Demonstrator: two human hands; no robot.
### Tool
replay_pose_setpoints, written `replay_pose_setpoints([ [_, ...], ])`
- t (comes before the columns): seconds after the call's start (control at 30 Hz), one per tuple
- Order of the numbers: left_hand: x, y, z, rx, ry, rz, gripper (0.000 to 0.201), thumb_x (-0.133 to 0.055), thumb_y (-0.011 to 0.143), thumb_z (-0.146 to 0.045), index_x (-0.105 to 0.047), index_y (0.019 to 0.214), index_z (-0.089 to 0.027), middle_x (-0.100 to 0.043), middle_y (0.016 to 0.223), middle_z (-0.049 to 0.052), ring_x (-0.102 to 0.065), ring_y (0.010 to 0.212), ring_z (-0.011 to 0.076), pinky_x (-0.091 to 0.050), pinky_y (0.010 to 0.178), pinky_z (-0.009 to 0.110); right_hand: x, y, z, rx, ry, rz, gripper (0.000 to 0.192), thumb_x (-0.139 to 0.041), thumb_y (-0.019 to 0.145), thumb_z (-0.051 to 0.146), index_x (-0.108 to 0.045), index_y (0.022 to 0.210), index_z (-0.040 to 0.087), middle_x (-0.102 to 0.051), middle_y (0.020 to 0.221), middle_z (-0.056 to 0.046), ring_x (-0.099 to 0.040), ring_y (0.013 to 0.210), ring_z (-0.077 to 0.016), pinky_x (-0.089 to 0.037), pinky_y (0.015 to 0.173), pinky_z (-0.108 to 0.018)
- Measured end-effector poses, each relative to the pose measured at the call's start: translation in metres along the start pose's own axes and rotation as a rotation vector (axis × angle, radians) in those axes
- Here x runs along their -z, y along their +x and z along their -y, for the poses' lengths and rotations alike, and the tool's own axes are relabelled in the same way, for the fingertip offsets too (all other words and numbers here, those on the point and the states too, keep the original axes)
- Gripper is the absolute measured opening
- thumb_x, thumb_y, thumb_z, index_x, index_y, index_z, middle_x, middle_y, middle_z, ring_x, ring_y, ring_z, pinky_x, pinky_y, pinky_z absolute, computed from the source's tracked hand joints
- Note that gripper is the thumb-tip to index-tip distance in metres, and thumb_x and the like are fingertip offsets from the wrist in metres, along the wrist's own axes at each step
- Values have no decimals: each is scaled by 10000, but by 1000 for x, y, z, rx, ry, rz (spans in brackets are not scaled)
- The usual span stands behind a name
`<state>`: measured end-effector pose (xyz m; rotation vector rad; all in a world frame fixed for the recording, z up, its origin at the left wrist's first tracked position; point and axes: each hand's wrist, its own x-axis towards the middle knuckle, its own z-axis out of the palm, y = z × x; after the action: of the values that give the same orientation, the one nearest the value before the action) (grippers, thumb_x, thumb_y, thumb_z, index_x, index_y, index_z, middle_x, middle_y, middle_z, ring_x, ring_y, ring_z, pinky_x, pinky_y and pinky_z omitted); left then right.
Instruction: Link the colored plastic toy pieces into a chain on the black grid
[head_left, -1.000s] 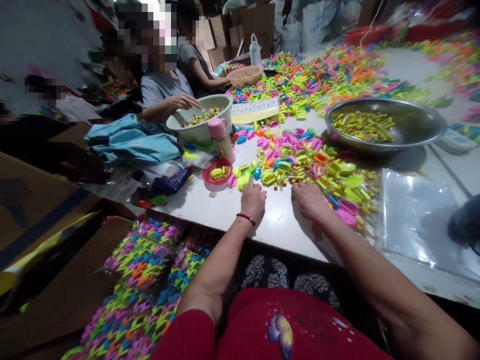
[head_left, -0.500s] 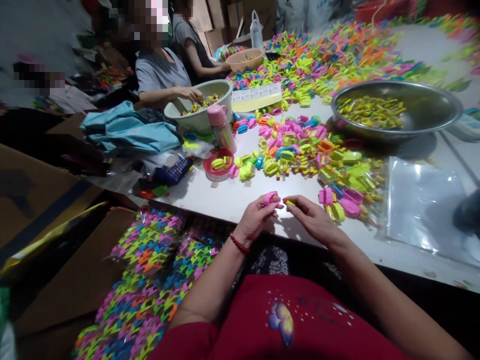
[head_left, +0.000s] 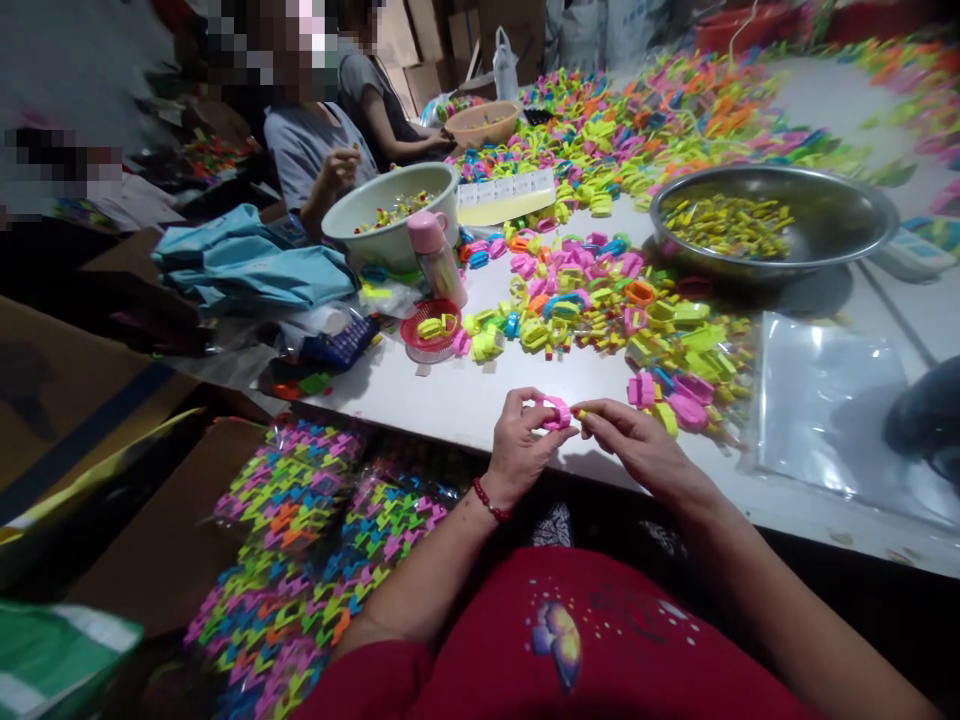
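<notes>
My left hand (head_left: 517, 452) grips a pink plastic loop-shaped piece (head_left: 559, 412), like a toy watch, with the fingers curled around and into it. Close to its right side, my right hand (head_left: 639, 440) pinches a small yellow piece (head_left: 583, 413), mostly covered by the fingertips. The two pieces almost meet; whether they touch I cannot tell. Both hands are above the front edge of the white table (head_left: 420, 405). Beyond them lies a heap of pink, yellow, orange and blue plastic loops (head_left: 577, 290), with small yellow red-tipped pieces (head_left: 600, 328) among it.
A steel bowl (head_left: 832, 255) of small yellow pieces stands at right, behind clear plastic bags (head_left: 825, 400). At left are a red basket (head_left: 429, 345), a pink-capped bottle (head_left: 435, 255) and a pale green basin (head_left: 352, 225) beside a co-worker (head_left: 319, 150). Bagged colourful pieces (head_left: 285, 520) lie below the table.
My hands have come closer together, and the pink piece has turned and shifted slightly right towards the yellow one. The co-worker's hand has risen out of the green basin.
</notes>
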<state>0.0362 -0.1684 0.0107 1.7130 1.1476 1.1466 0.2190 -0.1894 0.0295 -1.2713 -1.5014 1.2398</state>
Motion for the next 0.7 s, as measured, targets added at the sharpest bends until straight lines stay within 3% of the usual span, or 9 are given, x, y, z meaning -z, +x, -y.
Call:
replay_pose_setpoints([
  [0.17, -2, 0, 2, -11, 36, -2, 151, -739, 786, -334, -741, 876, -214, -489, 1134, 88, -568, 931, 185, -487, 841, 319, 0, 1, -2, 92, -68, 5, 288, -533, 940, 421, -670, 1088, 215, -698, 1010, -56, -630, 928, -204, -486, 847, -329],
  [0.43, -3, -1, 8, -131, 241, -7, 123, -654, 857, -300, -729, 904, -214, -478, 1152, 91, -553, 923, 175, -474, 900, 319, 0, 3, -5, 146, -240, -42, 294, -507, 955, 409, -678, 1086, 209, -710, 1021, -70, -645, 914, -210, -502, 819, -325],
  [0.57, -4, 2, 14, -176, 392, 3, 159, -576, 901, -275, -707, 931, -190, -464, 1190, 95, -560, 942, 163, -508, 887, 301, 0, 9, -6, 113, -279, -77, 354, -566, 908, 484, -698, 1042, 185, -722, 943, -74, -647, 785, -193, -514, 698, -293],
  [0.7, -9, -11, 2, -205, 602, 28, 222, -527, 927, -290, -692, 923, -143, -519, 1135, 117, -595, 876, 146, -557, 781, 255, 0, -5, 1, 83, -360, -89, 430, -598, 854, 581, -719, 909, 172, -716, 756, -55, -628, 609, -180, -474, 528, -266],
])
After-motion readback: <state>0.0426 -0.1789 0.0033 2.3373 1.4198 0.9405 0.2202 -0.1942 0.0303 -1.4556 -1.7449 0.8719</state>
